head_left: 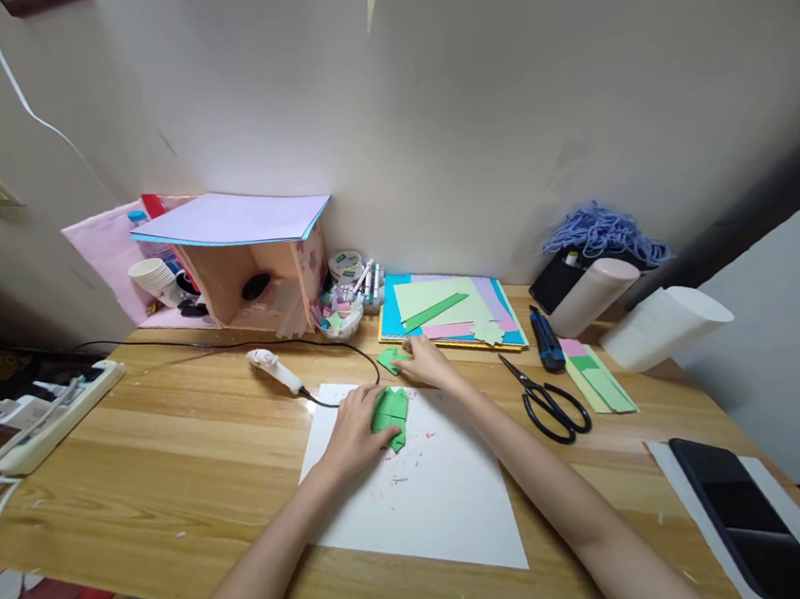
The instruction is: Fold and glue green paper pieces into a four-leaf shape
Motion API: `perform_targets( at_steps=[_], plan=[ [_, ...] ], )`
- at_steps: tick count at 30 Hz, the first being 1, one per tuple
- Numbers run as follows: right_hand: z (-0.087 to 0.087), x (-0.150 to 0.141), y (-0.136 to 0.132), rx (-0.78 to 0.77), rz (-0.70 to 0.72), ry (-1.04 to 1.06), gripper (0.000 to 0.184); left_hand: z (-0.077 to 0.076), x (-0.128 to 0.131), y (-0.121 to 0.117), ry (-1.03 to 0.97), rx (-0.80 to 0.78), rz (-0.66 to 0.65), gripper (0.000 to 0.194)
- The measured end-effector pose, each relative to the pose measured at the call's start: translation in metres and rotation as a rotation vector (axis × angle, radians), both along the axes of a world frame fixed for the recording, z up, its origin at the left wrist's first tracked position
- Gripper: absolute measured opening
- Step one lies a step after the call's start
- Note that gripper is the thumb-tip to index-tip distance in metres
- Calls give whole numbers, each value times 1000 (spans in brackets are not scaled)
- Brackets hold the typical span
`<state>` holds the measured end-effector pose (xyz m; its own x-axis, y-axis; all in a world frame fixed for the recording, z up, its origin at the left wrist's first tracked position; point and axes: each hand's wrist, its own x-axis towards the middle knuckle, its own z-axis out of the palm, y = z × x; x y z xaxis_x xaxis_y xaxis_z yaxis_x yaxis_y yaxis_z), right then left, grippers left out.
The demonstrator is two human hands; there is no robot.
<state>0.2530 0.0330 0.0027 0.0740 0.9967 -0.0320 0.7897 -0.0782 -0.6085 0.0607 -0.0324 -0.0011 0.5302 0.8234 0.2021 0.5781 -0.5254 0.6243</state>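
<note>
A white sheet of paper (pixel 436 510) with small coloured marks lies on the wooden table. On its upper part rests a larger piece of folded green paper (pixel 392 413) with crease lines. My left hand (pixel 353 433) grips that piece from its left side, the thumb across its lower part. Just beyond the sheet's far edge, my right hand (pixel 426 363) pinches a smaller folded green paper (pixel 390 360) at its right side. The fingers partly cover both green pieces.
A white glue gun (pixel 274 371) with a black cable lies left of the sheet. Scissors (pixel 546 400), a utility knife (pixel 545 339) and a phone (pixel 741 516) are on the right. Coloured papers (pixel 393 310) are stacked behind; a cardboard box (pixel 312 280) stands back left.
</note>
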Motion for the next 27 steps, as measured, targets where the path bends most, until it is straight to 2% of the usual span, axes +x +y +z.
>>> perform_targets(
  at_steps=[3, 7, 11, 14, 16, 18, 20, 22, 23, 24, 26, 27],
  plan=[
    [-8, -4, 5, -3, -20, 27, 39, -2, -1, 3, 16, 14, 24, 47],
    [-12, -3, 8, -35, -15, 105, 31, -3, -5, 8, 56, 15, 51, 51],
    [-1, 6, 1, -108, 84, 248, 19, -3, -5, 6, 58, 67, 61, 43],
    [10, 18, -8, -171, 175, 344, 19, -5, -3, 3, 78, 79, 76, 33],
    [15, 25, -15, -186, 184, 351, 19, -7, -2, 2, 89, 84, 102, 29],
    [17, 31, -22, -127, 88, 276, 19, -8, -1, 2, 96, 90, 127, 28],
    [16, 33, -32, 44, -84, 125, 22, -9, 0, 1, 102, 98, 153, 28],
    [13, 29, -43, 175, -181, -3, 23, -9, 1, 1, 104, 105, 172, 27],
    [12, 26, -48, 146, -153, -25, 20, -9, 1, 1, 102, 108, 177, 27],
    [10, 22, -54, 54, -85, -5, 18, -9, 1, 0, 98, 110, 178, 26],
    [5, 12, -63, -158, 69, 97, 24, -10, 1, 0, 90, 112, 177, 26],
    [1, 7, -65, -194, 97, 149, 25, -10, 1, 0, 86, 113, 177, 27]
  ],
)
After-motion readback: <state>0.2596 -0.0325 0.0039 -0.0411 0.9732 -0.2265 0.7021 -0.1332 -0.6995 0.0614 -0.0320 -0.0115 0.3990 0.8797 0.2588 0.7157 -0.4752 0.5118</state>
